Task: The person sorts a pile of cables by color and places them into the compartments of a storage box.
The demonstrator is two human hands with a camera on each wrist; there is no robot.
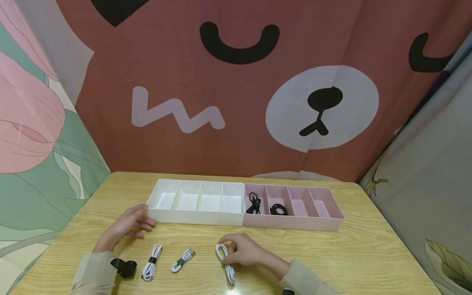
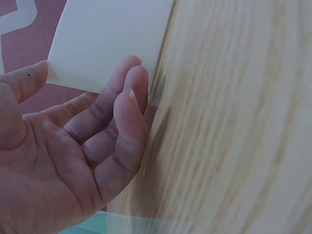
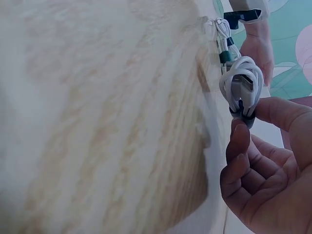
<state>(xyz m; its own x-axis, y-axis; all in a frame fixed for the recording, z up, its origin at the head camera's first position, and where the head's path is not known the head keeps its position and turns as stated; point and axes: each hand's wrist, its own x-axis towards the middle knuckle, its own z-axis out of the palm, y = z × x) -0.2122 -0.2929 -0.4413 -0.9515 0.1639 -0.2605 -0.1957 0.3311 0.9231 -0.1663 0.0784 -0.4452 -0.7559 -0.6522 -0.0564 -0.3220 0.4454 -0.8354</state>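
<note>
White USB cable (image 1: 230,272), bundled, is pinched in your right hand (image 1: 244,250); your left hand (image 1: 128,223), fingers relaxed, touches the white four-compartment organizer (image 1: 195,217).

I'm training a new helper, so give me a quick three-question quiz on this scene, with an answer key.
1. Multiple choice: what colour is the cable in the right grip? A) Black B) White C) Pink
2. True or false: in the head view, the left grip is at the left end of the white tray.
3. Count: how many compartments of the pink tray have black cables in them?

Key: 1. B. 2. True. 3. Two.
</note>
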